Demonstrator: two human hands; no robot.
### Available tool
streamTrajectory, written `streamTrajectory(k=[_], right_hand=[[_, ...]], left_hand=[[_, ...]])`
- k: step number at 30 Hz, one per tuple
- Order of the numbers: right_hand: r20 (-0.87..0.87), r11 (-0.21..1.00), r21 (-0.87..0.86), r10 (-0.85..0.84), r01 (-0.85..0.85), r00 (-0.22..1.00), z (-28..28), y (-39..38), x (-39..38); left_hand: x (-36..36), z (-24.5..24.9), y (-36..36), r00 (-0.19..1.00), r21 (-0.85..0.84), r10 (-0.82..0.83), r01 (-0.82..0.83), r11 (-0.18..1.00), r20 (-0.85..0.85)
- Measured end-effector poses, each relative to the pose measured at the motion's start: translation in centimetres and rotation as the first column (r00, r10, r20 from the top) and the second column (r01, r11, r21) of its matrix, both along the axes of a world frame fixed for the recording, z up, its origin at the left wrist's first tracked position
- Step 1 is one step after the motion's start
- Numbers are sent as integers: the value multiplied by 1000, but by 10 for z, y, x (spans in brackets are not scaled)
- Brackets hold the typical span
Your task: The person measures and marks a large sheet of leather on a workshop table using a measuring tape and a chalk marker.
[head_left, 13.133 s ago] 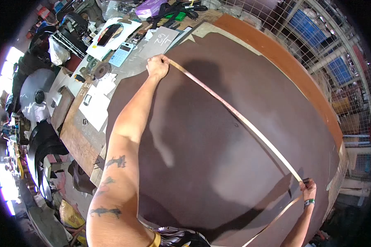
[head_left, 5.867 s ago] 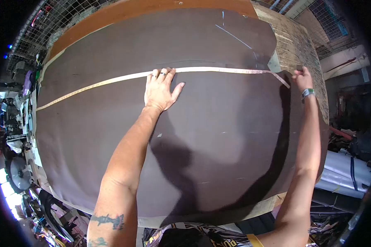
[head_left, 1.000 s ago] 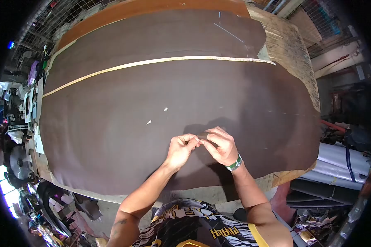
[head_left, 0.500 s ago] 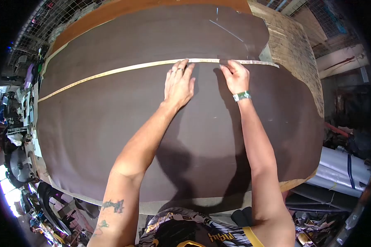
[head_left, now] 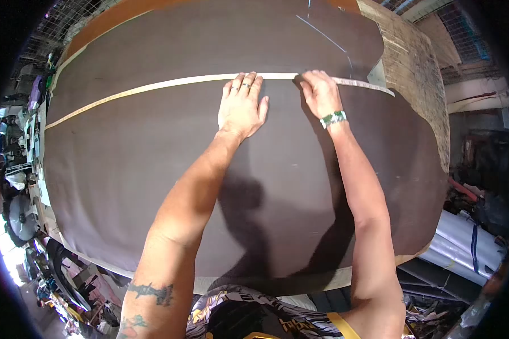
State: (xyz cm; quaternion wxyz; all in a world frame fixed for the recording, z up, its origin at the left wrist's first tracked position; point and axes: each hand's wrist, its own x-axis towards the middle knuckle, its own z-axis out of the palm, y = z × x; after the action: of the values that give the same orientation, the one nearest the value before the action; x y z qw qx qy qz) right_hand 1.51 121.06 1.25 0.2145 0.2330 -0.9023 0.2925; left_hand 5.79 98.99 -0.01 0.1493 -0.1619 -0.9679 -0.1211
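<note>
A large dark brown sheet of leather with an irregular outline is spread over the table. Across it, from the left edge towards the right, runs a pale tape measure in a gentle curve. My left hand lies flat with its fingertips on the tape, fingers stretched and a ring on one. Further right, my right hand is closed, its fingers curled at the tape; what they hold, if anything, is hidden. Beyond it, the tape's end rests on the leather. Light blue lines mark the far part.
Orange-brown material shows under the far edge. Worn bare wood of the table appears at the right. Silvery rolls are stacked at the lower right. Wire mesh stands at the back left, with clutter along the left side.
The view has shifted slightly. My left hand has flattened onto the leather with its fingers over the tape. My right hand stays by the tape, now with its fingers reaching over its far side.
</note>
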Motion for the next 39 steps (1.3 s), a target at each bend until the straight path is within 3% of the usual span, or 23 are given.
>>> streamTrajectory(k=[3,4,8,11,12,13,14,15,16,18,19,21,22,24,25,26,30,32,35,36,37,38,39], right_hand=[[106,973,-183,-120,138,987,-3,7,-16],[160,958,-233,-134,170,978,-6,6,-21],[207,998,50,-44,35,977,7,5,-26],[-47,990,132,55,-48,997,0,4,-37],[-81,969,240,-36,55,996,-6,9,-39],[218,904,397,-261,159,940,20,-9,-27],[308,992,85,-117,95,944,-14,5,-35],[15,998,67,-21,19,1000,-35,10,-45],[-1,991,132,31,-31,1000,-19,4,-40],[109,979,169,96,-113,989,3,4,-33],[229,988,129,49,-80,972,14,2,-25],[183,989,-145,-2,29,983,14,10,-15],[320,869,-492,124,53,939,22,12,2],[497,697,-674,181,246,849,40,16,46],[546,494,-766,164,411,821,57,-2,84],[506,400,-839,327,368,798,63,-4,115],[487,143,-846,600,514,635,42,-10,239],[437,7,-786,714,618,547,41,-16,291],[460,-186,-577,730,795,505,78,-53,350],[428,-157,-535,797,830,427,64,-56,361],[396,-146,-492,840,858,370,49,-53,374],[541,-16,-438,794,899,278,61,-64,382],[500,171,-698,812,696,302,54,-66,394]], left_hand=[[4,9,-1,997,-21,-26,28,999,79],[3,6,-2,998,29,-54,54,998,-16],[2,1,-4,996,74,-76,79,994,-36],[1,0,-2,995,109,-80,86,990,-60],[1,5,1,991,13,-78,80,997,-107],[0,25,2,980,-60,-20,33,998,198],[2,23,1,973,-32,74,-69,997,221],[11,37,-6,983,-84,28,-13,996,183],[8,12,-6,997,-174,-7,20,985,73],[20,15,-11,999,38,-29,30,999,-30],[21,10,-9,997,113,-32,40,993,-68],[33,11,-7,999,157,10,-4,988,-39],[45,10,-7,999,182,31,-27,983,-21],[72,10,-12,999,198,42,-38,979,-17],[88,6,-13,999,216,39,-37,976,-4],[105,4,-15,999,208,40,-44,977,23],[175,10,-31,996,177,30,-45,983,90],[216,23,-38,974,120,16,-45,992,227],[279,25,-58,991,94,-27,15,995,132],[293,41,-65,979,89,-28,10,996,200],[305,56,-67,904,-122,105,-59,991,413],[322,53,-73,907,-191,95,-17,981,410],[341,50,-84,915,98,-77,41,994,396]])
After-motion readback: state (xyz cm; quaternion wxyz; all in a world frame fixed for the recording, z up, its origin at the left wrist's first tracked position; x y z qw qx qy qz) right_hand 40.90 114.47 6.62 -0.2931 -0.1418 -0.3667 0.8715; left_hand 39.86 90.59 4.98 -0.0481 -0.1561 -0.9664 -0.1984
